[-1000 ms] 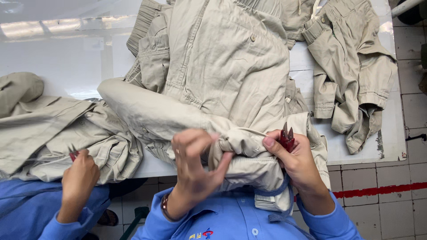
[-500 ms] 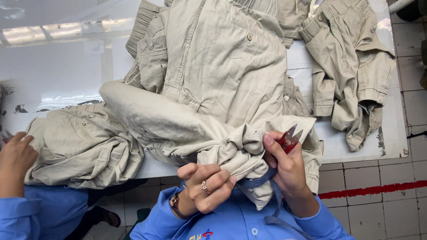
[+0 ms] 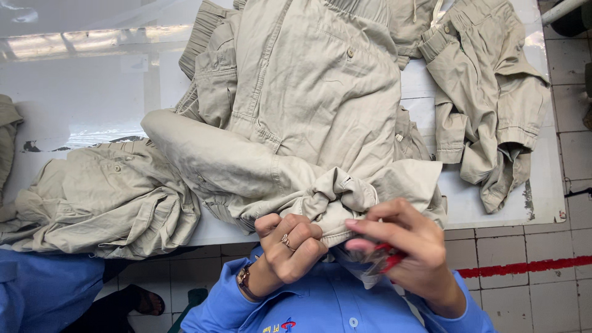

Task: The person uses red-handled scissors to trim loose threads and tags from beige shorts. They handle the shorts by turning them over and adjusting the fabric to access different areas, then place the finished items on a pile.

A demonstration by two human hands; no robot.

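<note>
1. Beige garment [image 3: 308, 123] lies across the table [image 3: 80, 105], its bunched hem at the near edge.
2. Left hand [image 3: 290, 250] has its grip closed on the hem.
3. Right hand [image 3: 407, 253] pinches red thread snips [image 3: 385, 256].
4. Risk: the blades, hard against folded cloth, may nick fabric or fingers.

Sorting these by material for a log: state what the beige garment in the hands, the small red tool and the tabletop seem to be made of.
Beige garment: woven cotton-like twill, matte, with soft creases and stitched seams. The left hand grips its bunched edge.
Small red tool in the right hand: glossy red handles, probably plastic; it is too blurred to tell more.
Tabletop: smooth, glossy white, maybe laminate or painted board, reflecting ceiling lights.
</note>
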